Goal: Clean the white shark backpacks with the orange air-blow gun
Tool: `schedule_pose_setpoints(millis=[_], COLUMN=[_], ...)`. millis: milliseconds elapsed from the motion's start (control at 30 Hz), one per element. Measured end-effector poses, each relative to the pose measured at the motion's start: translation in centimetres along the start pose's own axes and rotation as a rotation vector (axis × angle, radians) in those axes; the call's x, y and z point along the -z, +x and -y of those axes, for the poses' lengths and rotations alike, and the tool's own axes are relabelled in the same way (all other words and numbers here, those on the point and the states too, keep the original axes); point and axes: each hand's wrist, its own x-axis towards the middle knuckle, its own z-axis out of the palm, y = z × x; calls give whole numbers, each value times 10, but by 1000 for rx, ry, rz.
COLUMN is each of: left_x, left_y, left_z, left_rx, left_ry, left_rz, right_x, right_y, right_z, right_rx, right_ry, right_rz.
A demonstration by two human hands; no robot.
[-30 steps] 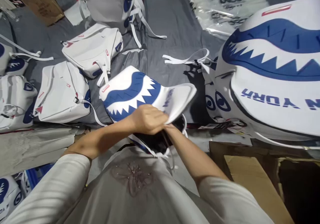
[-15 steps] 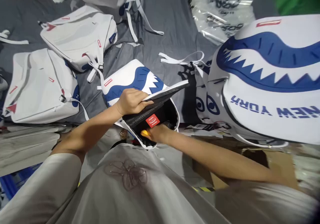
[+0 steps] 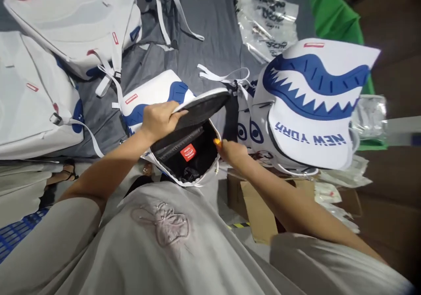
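Note:
A white backpack with a blue shark-mouth print is unzipped in front of me, its lid raised. The black lining and a red label show inside. My left hand pinches the edge of the lid, thumb on its dark underside. At the right rim of the opening is my right hand, fingers closed round a small orange object. Most of that object is hidden in the fingers, so its kind cannot be made out.
Another shark-print backpack marked NEW YORK stands at the right. More white backpacks lie at the left on the grey cloth. Clear plastic bags are at the back, beside green material. An open cardboard box is below the table edge.
My right hand has come up out of the backpack to its right rim, still with the orange object. The left hand keeps hold of the lid. The view has shifted to the right.

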Motion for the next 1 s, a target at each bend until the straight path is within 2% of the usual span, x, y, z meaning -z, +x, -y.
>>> schedule_pose_setpoints(millis=[100,133,167,200,300,333,367,467,533,667,767,933,1000], left_x=[-9,-13,-15,-17,-17,-16,-16,-14,-12,-4,-1,-6,-8], left_y=[7,9,12,15,21,22,22,17,9,-8,-9,7,16], left_z=[4,2,-2,-6,-20,-25,-28,-28,-20,2,10,-3,-15], left_rx=[43,30,2,-39,-189,-237,-283,-389,-401,-308,-305,-304,-392], left_ry=[-6,-10,-17,-26,-81,-102,-117,-102,-58,-7,23,51,18], left_rz=[-37,-38,-34,-26,4,8,5,-13,-14,-73,-119,-88,-19], right_x=[-35,-44,-52,-59,-73,-76,-79,-88,-96,-119,-131,-135,-134], right_y=[-48,-58,-64,-66,-50,-41,-31,-3,12,29,36,44,43], right_z=[-9,-9,-7,-2,22,33,43,68,76,79,80,76,71], right_rx=[83,143,189,207,131,132,175,328,322,144,89,-105,-164], right_ry=[185,281,355,388,281,244,239,335,399,530,699,998,1023], right_rz=[382,483,514,463,24,-84,-134,-185,-253,-392,-484,-558,-555])
